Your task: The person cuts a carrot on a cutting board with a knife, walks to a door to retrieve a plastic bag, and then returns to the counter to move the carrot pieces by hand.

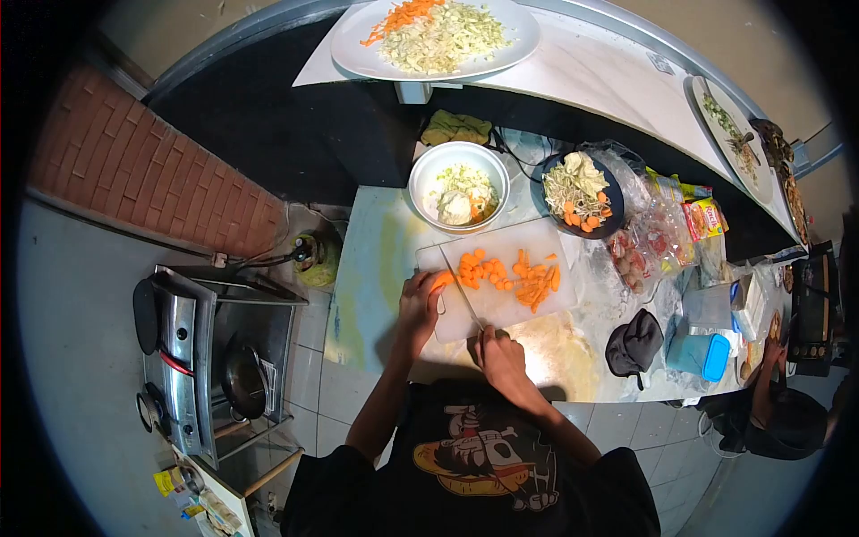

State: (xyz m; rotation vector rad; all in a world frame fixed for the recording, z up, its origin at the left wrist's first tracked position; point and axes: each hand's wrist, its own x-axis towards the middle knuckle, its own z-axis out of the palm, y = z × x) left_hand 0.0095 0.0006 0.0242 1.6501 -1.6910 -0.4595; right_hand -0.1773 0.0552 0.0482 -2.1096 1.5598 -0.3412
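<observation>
On the white cutting board [528, 234], my left hand [419, 309] holds a piece of carrot [441, 281] near the board's left edge. My right hand [499, 356] is closed around the handle of a knife [462, 291]; its blade points up and left and lies against the carrot's right end. Sliced carrots [483, 268] lie just right of the blade, and a pile of longer carrot pieces [537, 285] is farther right. Behind the board stands a white bowl [418, 186] with chopped vegetables and a pale lump.
A dark plate [611, 183] of sprouts and carrots stands behind the board. Plastic bags [658, 237], a black cap [634, 344] and a blue-lidded container [714, 358] are to the right. A platter [349, 49] tops the ledge. Another person [787, 421] works far right; a stove [183, 358] stands left.
</observation>
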